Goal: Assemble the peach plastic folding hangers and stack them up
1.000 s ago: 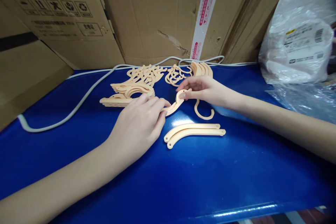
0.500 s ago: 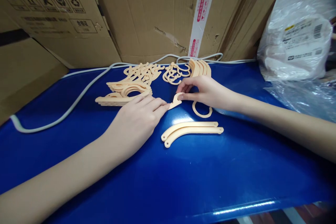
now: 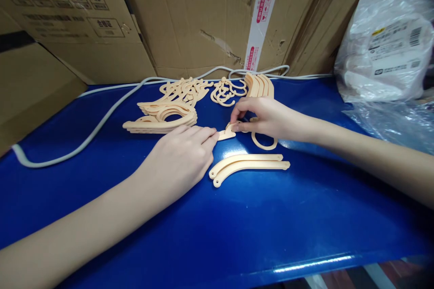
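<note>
Between the left hand (image 3: 183, 156) and right hand (image 3: 267, 115), pinched by both sets of fingers, a plastic piece (image 3: 226, 135) lies roughly nine-to-three o'clock, curved end toward three.

"What place is this?"

"Probably a workshop or packing corner, though the view is narrow: cardboard cartons (image 3: 190, 13) wall the far side, curved pieces (image 3: 159, 124) lie stacked on the blue tabletop (image 3: 271, 226), a barcoded package (image 3: 383, 54) stands far right."
</note>
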`<state>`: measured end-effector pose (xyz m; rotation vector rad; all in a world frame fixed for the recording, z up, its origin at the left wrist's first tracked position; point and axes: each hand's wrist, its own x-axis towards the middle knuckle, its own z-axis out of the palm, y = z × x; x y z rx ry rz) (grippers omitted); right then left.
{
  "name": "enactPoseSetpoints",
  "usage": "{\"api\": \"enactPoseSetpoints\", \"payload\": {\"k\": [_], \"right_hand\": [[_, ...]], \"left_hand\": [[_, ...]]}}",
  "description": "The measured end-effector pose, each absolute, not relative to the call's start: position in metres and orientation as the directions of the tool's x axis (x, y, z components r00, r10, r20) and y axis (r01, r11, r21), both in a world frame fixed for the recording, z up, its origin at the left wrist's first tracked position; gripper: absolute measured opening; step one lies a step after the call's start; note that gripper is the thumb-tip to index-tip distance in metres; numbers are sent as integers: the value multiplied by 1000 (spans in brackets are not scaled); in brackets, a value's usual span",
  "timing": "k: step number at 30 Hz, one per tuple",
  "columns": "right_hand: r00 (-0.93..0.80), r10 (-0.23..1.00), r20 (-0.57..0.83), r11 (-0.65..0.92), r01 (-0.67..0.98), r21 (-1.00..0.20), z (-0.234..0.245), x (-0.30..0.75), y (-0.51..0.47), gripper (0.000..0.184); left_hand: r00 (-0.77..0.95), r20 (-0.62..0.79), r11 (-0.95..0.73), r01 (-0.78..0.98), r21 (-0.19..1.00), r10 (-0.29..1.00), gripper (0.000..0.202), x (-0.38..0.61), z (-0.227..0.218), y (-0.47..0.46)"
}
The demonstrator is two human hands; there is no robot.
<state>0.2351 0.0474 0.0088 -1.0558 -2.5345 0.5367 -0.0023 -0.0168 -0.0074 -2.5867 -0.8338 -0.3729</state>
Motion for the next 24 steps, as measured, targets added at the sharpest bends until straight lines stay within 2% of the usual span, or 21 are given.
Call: {"api": "enactPoseSetpoints", "payload": {"k": [7, 9, 12, 16, 22, 24], "right_hand": [[-663, 726, 183, 642, 557, -527, 8, 237, 52, 20], [-664, 716, 214, 665, 556, -499, 15, 241, 55, 19], [-670, 703, 238, 703, 605, -374, 30, 250, 57, 16], [-741, 656, 141, 755, 641, -139, 43, 261, 44, 19], [-836, 538, 109, 790, 545, 282, 31, 274, 14, 28], [-860, 500, 100, 776, 497, 388, 26, 276, 10, 29]], "left_hand": [[803, 388, -708, 587, -392, 452, 42, -2, -8, -16], [807, 392, -698, 584, -414, 442, 41, -2, -9, -16], [799, 391, -690, 596, -411, 457, 41, -3, -9, -15], [782, 385, -676, 620, -399, 490, 41, -2, -9, -16], [776, 383, -672, 628, -392, 502, 42, 0, -9, -17], [773, 379, -672, 632, -386, 509, 42, 2, -8, -18]]}}
